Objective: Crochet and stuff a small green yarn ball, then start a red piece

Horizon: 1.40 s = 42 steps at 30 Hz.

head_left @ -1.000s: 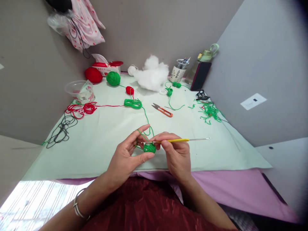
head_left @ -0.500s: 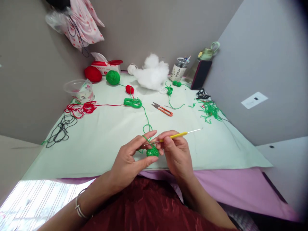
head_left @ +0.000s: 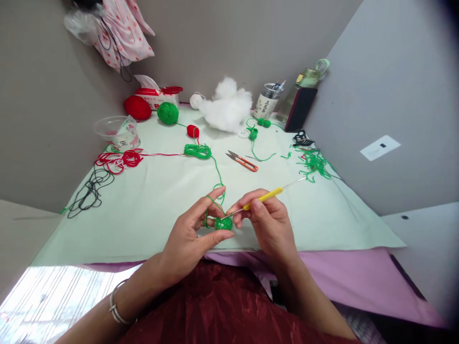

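Observation:
Near the table's front edge, my left hand pinches a small green crocheted piece between thumb and fingers. Green yarn runs over its raised index finger and back to a green coil. My right hand is closed on a crochet hook with a yellow handle. The hook's thin metal tip meets the top of the green piece, while its other end points up to the right. Whether yarn is caught on the tip is too small to tell.
Orange thread snips lie mid-table. Behind are white stuffing, yarn balls, a pen cup, a bottle and a phone. Green scraps lie right; a plastic tub, red yarn and black cord lie left.
The right hand has shifted slightly right, and the hook is tilted more steeply, its tip now at the green piece. The left hand and the piece have moved slightly left, with the index finger higher.

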Tool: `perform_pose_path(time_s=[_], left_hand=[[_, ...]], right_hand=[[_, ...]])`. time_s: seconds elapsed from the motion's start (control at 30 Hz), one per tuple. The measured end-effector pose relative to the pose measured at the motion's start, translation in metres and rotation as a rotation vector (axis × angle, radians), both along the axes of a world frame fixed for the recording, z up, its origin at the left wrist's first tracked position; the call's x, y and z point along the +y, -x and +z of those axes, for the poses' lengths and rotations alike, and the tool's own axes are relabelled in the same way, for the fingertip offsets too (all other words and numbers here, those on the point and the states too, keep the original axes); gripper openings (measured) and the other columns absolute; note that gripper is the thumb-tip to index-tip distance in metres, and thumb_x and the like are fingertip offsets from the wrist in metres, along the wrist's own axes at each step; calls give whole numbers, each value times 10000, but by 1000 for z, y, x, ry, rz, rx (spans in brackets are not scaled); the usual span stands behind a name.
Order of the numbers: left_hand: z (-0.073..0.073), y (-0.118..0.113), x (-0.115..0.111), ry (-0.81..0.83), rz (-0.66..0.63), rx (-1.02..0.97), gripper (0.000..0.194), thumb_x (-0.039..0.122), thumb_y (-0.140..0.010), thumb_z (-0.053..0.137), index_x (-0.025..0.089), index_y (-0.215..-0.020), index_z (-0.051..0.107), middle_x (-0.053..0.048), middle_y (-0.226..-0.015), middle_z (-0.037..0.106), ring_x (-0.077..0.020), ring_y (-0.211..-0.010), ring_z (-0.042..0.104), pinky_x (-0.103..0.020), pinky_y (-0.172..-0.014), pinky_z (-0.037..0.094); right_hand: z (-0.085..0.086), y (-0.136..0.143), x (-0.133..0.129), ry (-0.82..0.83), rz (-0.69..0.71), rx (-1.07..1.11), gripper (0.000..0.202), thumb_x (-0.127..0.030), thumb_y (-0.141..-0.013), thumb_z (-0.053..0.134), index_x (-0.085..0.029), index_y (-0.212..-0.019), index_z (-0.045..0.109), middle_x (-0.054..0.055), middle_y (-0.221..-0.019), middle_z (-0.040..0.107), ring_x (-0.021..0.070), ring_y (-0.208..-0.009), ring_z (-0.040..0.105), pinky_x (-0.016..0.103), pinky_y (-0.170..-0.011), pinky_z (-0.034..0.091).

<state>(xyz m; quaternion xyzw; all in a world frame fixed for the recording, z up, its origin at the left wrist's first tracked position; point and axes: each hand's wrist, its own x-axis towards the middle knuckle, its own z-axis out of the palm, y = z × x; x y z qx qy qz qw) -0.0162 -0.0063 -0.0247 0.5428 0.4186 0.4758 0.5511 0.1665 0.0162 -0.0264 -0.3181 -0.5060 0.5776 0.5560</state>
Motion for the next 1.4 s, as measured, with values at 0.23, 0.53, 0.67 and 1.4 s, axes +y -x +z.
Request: perform_pose_path(time_s=[0.23, 0.53, 0.67, 1.4], left_hand=[[-3, 5, 1, -52, -6, 67, 654, 329, -811, 860, 393, -1422, 633, 5, -938, 660, -170, -909, 600, -301, -897, 445], [-1, 3, 0, 87, 32, -94, 679, 293, -808, 855, 326, -1443, 614, 19, -917, 633, -141, -883, 602, -265, -866, 482], [0, -4, -4, 204, 37, -262, 544, 341, -884, 787, 315, -1409, 646, 5, -980, 647, -129, -896, 605, -250, -862, 492], [-4, -5, -1, 276, -48, -409, 570, 243, -839, 832, 336, -1378, 673, 10, -986, 658, -132, -970, 622, -237, -914, 472]], right_hand=[[6, -8, -2, -87, 35, -72, 223, -386, -1031, 575, -215, -980, 710, 34, -875, 788, 153, -687, 746, 303, -664, 637], [0, -2, -19, -908, -252, -686, 250, -166, -1002, 601, -220, -1214, 723, 101, -1078, 790, 209, -983, 760, 329, -800, 649], [-10, 2, -24, -1067, -468, -897, 391, -42, -894, 699, -205, -1247, 736, 107, -1054, 771, 222, -989, 744, 323, -827, 648], [-5, 8, -16, -405, -263, -368, 208, -239, -1007, 612, -295, -1097, 790, 43, -921, 726, 171, -809, 688, 320, -695, 578]])
